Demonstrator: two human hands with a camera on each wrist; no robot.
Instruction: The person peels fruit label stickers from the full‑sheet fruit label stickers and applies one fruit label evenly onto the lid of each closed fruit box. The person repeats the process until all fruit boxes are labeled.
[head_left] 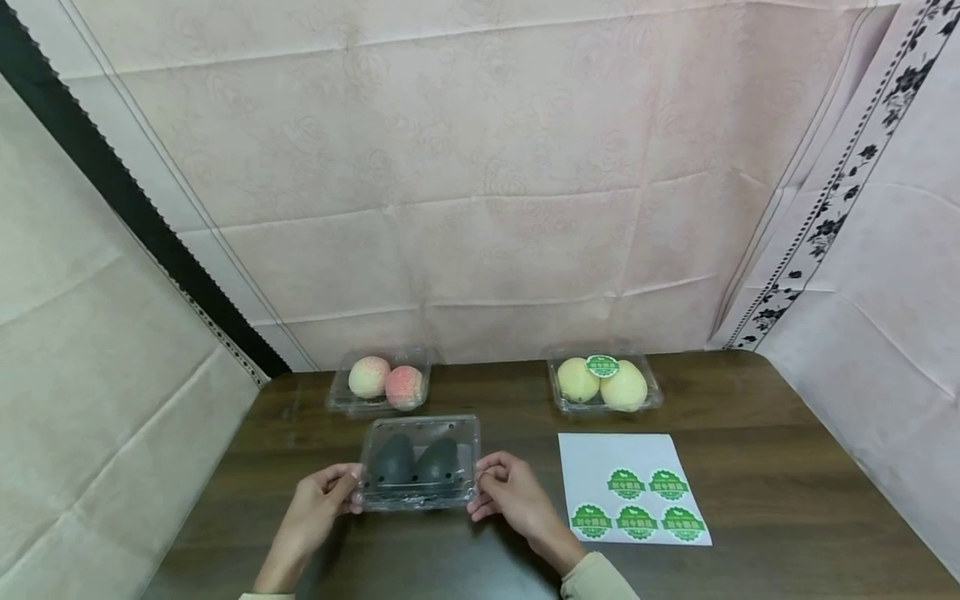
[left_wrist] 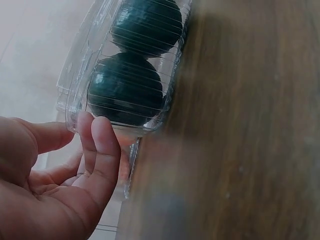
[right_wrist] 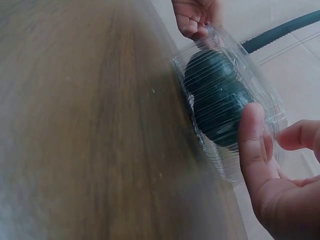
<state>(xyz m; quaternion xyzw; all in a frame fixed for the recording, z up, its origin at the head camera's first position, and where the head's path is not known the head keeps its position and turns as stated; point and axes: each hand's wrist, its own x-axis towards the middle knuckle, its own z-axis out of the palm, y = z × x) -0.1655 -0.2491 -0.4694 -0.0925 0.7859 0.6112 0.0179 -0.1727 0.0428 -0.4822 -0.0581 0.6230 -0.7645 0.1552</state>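
A clear plastic clamshell box (head_left: pixel 420 497) with two dark green, avocado-like fruits (head_left: pixel 437 461) is in the middle of the head view. My left hand (head_left: pixel 318 507) pinches its left edge between thumb and fingers. On the opposite side, my right hand (head_left: pixel 517 497) pinches the right edge. The left wrist view shows the box's lid rim between the left thumb and fingertips (left_wrist: pixel 104 131). In the right wrist view the right hand (right_wrist: pixel 280 185) grips the near end, with the other hand at the far end. No sticker shows on this box's lid.
A white sheet (head_left: pixel 592 458) with several green round stickers (head_left: pixel 637 522) lies right of the right hand. Behind stand two more clear boxes: one with two pinkish peaches (head_left: pixel 405 387) at left, one with pale yellow-green fruits (head_left: pixel 624 387) and a green sticker (head_left: pixel 602 365) at right. Cloth walls (head_left: pixel 487 250) border the wooden table (head_left: pixel 772 483).
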